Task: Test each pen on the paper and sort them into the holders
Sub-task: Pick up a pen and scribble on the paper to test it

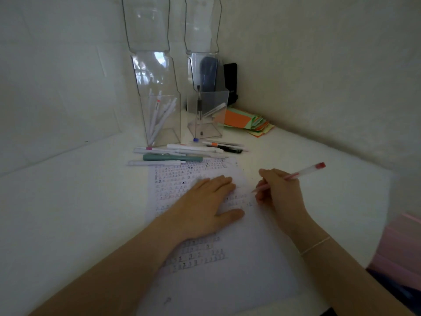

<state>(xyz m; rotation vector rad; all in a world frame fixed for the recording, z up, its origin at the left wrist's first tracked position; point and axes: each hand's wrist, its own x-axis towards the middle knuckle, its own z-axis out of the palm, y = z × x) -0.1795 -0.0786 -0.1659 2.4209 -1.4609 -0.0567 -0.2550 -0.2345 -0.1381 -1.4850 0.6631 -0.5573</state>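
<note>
The paper is pinned by the flat, spread left hand. The red pen, pinched in the right hand, should be stroked lightly at 3 o'clock of that hand.

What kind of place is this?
Probably a desk in a corner of a room: loose pens, a sheet of paper full of scribbles, clear holders and coloured notes.

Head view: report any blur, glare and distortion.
Head view: wide-angle bending curves the table edge and walls; reflections glare on the left clear holder; the overall image is soft and dim, marks on the paper unreadable; the red pen in the right hand is slightly smeared.
</note>
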